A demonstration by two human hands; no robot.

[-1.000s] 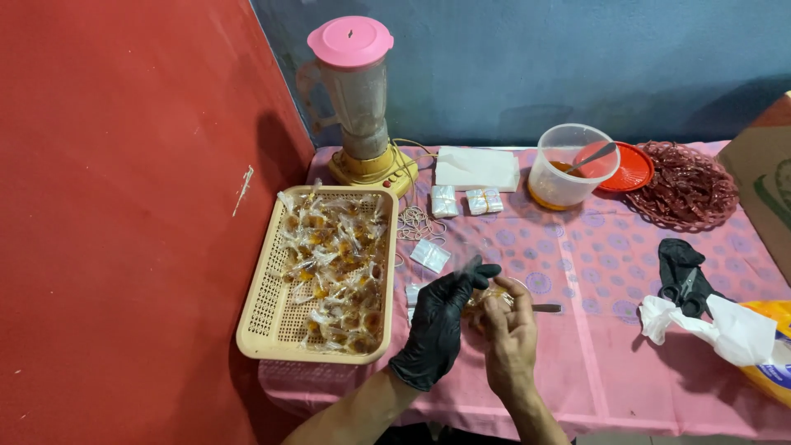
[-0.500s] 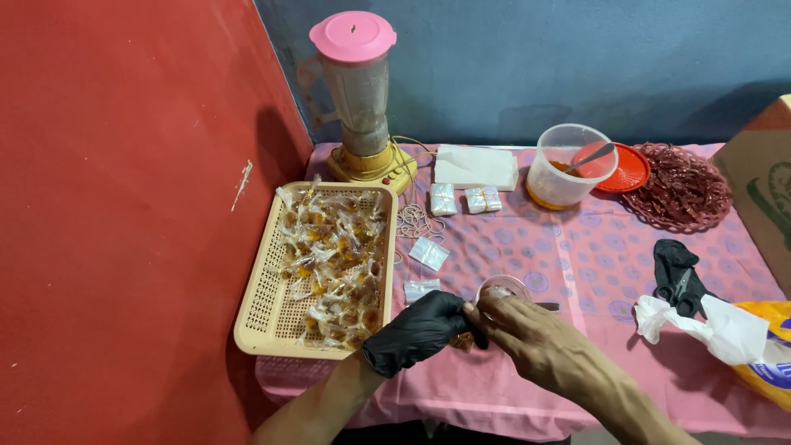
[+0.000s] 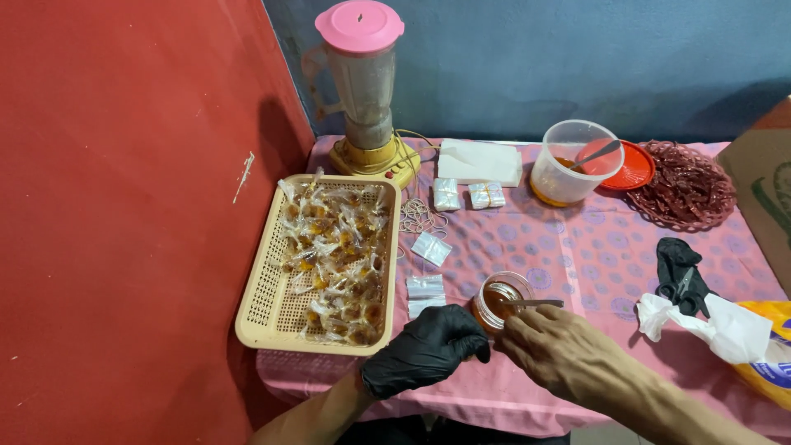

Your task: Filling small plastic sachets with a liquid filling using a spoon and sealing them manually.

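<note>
My left hand, in a black glove, and my bare right hand meet fingertip to fingertip near the table's front edge. They pinch something small between them, which the fingers hide. Just behind them stands a small glass jar of orange sauce with a metal spoon resting across it. A tan plastic basket lies to the left, holding several tied clear packets of the same orange sauce.
On the pink cloth lie flat clear bags, rubber bands, and small bag bundles. A pink-lidded blender, a tub with a spoon, and a red lid stand behind. Scissors on a black glove and a white plastic bag sit at right.
Both hands came down and toward me from above the jar, carrying a small sauce packet. The jar and spoon now show uncovered. The view shifted slightly.
</note>
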